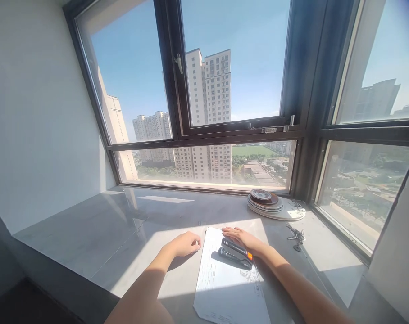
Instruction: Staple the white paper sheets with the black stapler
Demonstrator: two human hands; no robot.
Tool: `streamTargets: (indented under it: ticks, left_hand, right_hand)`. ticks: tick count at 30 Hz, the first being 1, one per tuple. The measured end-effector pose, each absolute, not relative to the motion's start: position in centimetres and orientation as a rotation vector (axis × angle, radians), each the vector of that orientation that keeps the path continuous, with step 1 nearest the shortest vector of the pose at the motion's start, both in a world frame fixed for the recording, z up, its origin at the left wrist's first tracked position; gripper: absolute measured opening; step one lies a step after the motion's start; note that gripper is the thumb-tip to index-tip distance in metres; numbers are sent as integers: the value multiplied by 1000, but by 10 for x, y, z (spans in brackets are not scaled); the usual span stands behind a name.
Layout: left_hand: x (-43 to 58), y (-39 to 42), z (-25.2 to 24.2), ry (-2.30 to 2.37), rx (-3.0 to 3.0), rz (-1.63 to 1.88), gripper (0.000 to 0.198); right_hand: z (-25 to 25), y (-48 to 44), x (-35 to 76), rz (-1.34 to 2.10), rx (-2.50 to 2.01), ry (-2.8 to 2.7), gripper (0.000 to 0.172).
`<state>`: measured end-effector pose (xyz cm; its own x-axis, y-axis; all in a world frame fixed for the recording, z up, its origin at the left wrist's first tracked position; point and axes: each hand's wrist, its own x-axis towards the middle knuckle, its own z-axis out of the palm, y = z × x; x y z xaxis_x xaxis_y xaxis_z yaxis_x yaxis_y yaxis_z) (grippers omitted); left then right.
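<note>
A white printed sheet of paper (224,283) lies on the grey stone windowsill (99,229) in front of me. A black stapler with an orange end (236,252) rests on the upper part of the sheet. My right hand (241,237) lies flat with fingers stretched out on the paper's top edge, just behind the stapler and touching it. My left hand (186,244) rests on the sill beside the paper's left edge, fingers curled under loosely, with nothing visible in it.
A stack of plates (265,202) sits on a round white board (292,213) at the back right by the window. A bunch of keys (295,236) lies to the right of the paper. Dark window frames and glass stand behind; a white wall rises at the left.
</note>
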<state>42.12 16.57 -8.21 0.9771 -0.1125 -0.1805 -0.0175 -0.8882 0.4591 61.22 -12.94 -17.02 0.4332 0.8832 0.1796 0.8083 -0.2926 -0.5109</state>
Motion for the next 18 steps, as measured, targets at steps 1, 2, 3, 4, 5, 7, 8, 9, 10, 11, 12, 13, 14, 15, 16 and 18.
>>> streamTargets:
  ticks: [1,2,3,4,5,7,8,9,10,11,12,13,14,15,16,18]
  left_hand:
    - [421,163,-80,-107,2660,-301,20]
    - [421,161,-79,-119,2665,-321,20]
    - [421,159,-77,-130,2671,-339,21]
    - [421,158,-76,-139,2673,-358,21]
    - [421,157,-75,-149,2673,-378,22]
    - [421,155,-74,-171,2667,-420,22]
    - [422,155,-74,-184,2664,-433,21]
    - [422,154,-75,-196,2662,-442,21]
    - [423,152,-75,-205,2666,-439,20]
    - [424,150,-76,-214,2677,-424,20]
    - [425,148,-77,-223,2693,-393,19]
    - [426,146,-78,-231,2708,-351,19]
    - [428,143,-79,-232,2719,-301,19]
    - [430,140,-80,-221,2722,-252,19]
    - [431,138,-81,-195,2717,-212,19]
    - [434,133,-84,-133,2686,-178,24]
  right_hand:
    - [-169,-134,614,180,-2146,-1423,52]
    - [-168,-138,616,176,-2136,-1425,51]
    - [-166,-141,618,173,-2127,-1424,50]
    - [-165,-143,619,171,-2124,-1420,50]
    - [-164,-144,620,169,-2129,-1413,50]
    - [-163,-144,620,180,-2150,-1404,51]
    - [-162,-144,620,188,-2156,-1401,51]
    - [-163,-142,620,195,-2155,-1402,50]
    - [-164,-141,620,200,-2150,-1404,50]
    - [-166,-139,621,202,-2142,-1408,50]
    - [-168,-137,621,200,-2137,-1412,49]
    - [-171,-134,623,195,-2137,-1415,49]
    - [-174,-132,624,183,-2141,-1419,48]
    - [-176,-129,624,166,-2146,-1423,48]
    - [-178,-126,625,148,-2148,-1423,47]
    - [-178,-121,623,102,-2135,-1434,44]
